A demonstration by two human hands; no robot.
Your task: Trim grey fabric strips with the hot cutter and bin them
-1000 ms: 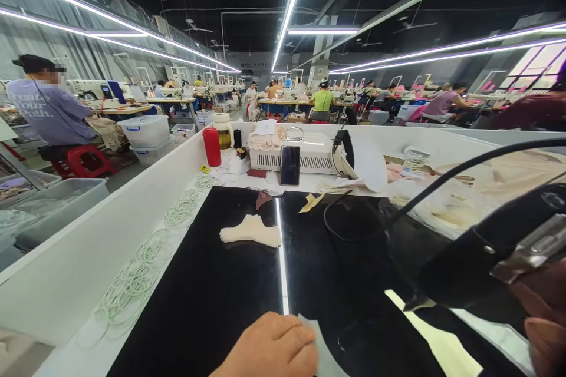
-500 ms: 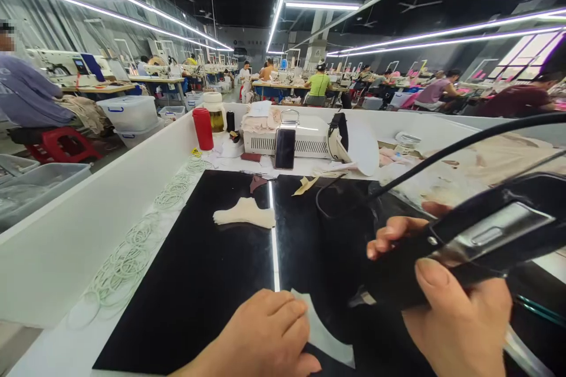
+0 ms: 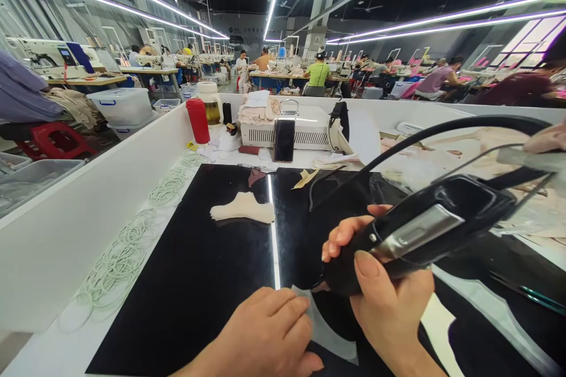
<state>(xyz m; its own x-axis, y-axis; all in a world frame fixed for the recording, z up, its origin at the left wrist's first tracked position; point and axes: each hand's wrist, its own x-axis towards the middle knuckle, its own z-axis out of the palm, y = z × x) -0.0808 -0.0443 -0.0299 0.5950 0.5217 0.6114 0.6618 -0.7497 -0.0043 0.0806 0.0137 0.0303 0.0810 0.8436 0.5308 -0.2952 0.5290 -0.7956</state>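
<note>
My right hand is wrapped round a black corded hand tool with a metal lever plate on top. Its tip points left and down, close by the upper edge of a curved, translucent pale piece; whether they touch I cannot tell. With fingers bent and pressed together, my left hand holds this piece down on the black board. Farther back on the board lies a stack of cream fabric pieces.
Pale green cord loops line the left side beside a white partition. A phone leans on a white vented machine at the back, near a red cup. More pale cut pieces lie at right. Several people work at machines beyond.
My right hand has brought the black tool leftward, so its tip is now beside the translucent piece. My left hand stays on that piece. The view has shifted slightly.
</note>
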